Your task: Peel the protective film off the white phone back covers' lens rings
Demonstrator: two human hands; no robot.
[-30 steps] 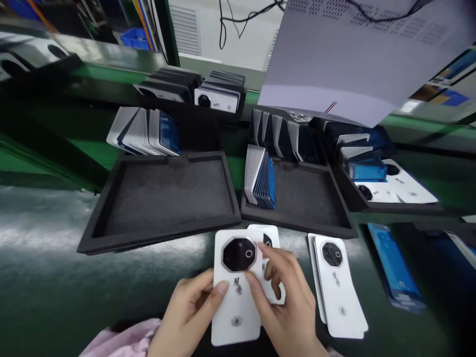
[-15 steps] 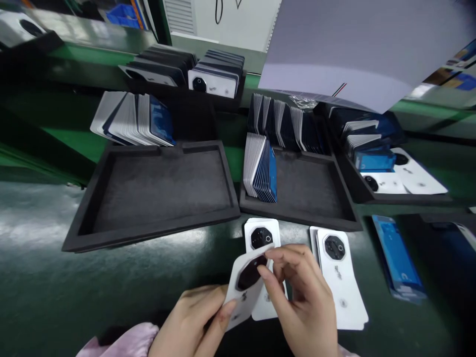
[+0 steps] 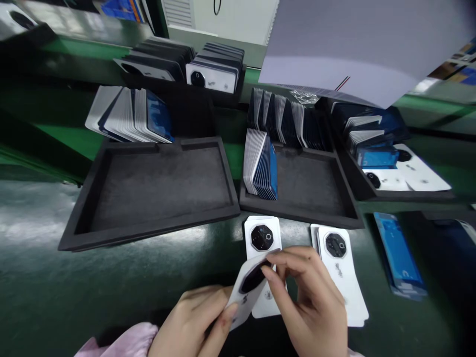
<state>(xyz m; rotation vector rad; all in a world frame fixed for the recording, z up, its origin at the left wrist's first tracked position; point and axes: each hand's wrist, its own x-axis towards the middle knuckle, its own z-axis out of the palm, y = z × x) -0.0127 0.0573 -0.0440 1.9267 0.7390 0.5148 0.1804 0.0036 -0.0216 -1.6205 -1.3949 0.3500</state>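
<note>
My left hand (image 3: 197, 317) grips the lower end of a white phone-back sheet (image 3: 246, 308) with a dark camera print, thumb on its face. At its upper edge, by the camera print, my right hand (image 3: 310, 297) pinches with thumb and forefinger. The sheet is tilted and seen at a slant. Behind it lies a small stack of similar white phone-back sheets (image 3: 262, 239), partly hidden. Another such stack (image 3: 351, 282) lies to the right, partly covered by my right hand. Blue film-covered pieces (image 3: 399, 258) rest farther right.
A black tray (image 3: 159, 186) stands at left, with fanned sheets (image 3: 128, 116) behind it. Another black tray (image 3: 308, 183) holds a fanned blue-faced stack (image 3: 259, 166). At right, a tray (image 3: 412, 196) carries white and blue sheets. More stacks (image 3: 213, 77) stand at the back, near a large pale panel (image 3: 353, 44).
The held sheet has turned more edge-on, and its upper end has shifted slightly right with my right hand. Both hands keep their hold; the view has moved slightly.
</note>
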